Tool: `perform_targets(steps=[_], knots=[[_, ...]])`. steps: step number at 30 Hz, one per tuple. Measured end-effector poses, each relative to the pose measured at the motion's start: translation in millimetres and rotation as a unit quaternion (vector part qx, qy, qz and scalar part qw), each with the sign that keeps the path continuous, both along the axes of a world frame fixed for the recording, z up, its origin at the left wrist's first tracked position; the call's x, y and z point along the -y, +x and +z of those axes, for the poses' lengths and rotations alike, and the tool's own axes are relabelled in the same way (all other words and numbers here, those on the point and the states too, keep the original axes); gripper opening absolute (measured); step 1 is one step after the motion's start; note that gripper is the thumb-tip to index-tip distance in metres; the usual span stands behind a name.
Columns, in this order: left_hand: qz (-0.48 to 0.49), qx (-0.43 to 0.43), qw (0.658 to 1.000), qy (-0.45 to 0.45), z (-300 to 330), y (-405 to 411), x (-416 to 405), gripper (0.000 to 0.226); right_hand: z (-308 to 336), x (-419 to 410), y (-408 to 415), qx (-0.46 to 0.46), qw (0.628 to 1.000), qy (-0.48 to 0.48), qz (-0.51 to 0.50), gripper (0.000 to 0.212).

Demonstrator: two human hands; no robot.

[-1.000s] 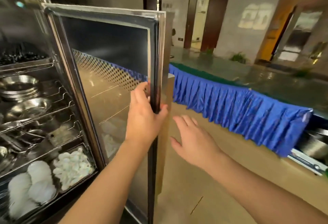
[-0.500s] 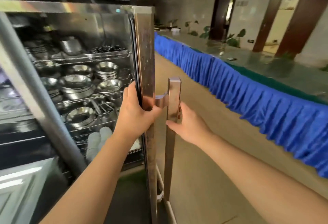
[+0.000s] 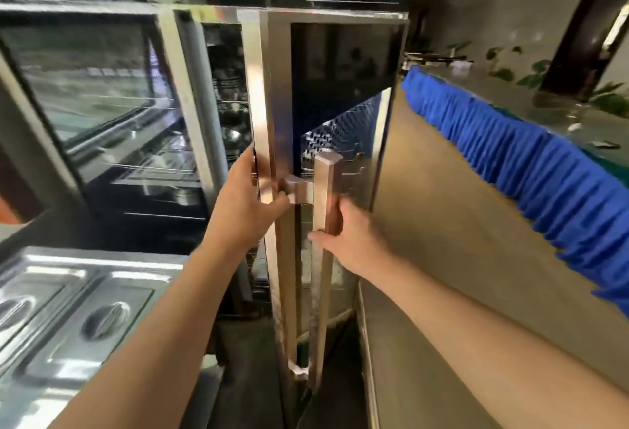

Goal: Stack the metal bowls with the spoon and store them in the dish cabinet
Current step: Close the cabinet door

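The cabinet [image 3: 326, 88] fills the upper middle of the frame. Behind its glass, at centre left, wire shelves [image 3: 160, 163] carry metal bowls [image 3: 233, 137], blurred and hard to count. At lower left a steel counter [image 3: 102, 255] holds two lidded pans [image 3: 85, 323] side by side. At right, a long table with a blue skirt [image 3: 531, 170] has a glossy top.

Your way into the steel dish cabinet [image 3: 102, 95] is blocked by its glass door [image 3: 340, 95], almost shut; only a narrow gap remains. At right, floor is free beside the blue-skirted counter [image 3: 531, 183].
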State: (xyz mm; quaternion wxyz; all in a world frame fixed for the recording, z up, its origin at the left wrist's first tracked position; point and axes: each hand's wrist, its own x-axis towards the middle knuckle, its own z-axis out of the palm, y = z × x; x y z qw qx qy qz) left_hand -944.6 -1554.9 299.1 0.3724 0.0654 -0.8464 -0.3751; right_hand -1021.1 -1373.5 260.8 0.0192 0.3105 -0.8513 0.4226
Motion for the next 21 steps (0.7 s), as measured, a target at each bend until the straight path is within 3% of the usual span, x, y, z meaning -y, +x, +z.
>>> perform_targets(steps=[6,10,21], knots=[[0.075,0.004,0.996,-0.037,-10.5,-8.7,66.0,0.038,-6.7,78.8,-23.8,0.057,0.995,-0.017,0.075,0.037],[0.125,0.004,0.991,-0.048,-20.5,-32.0,118.4,0.047,-8.5,137.0,-45.5,0.074,0.993,-0.017,0.094,0.031],[0.148,0.029,0.988,-0.034,-25.1,-117.2,264.5,0.047,-9.5,301.7,-115.3,0.129,0.986,0.009,0.107,0.029]])
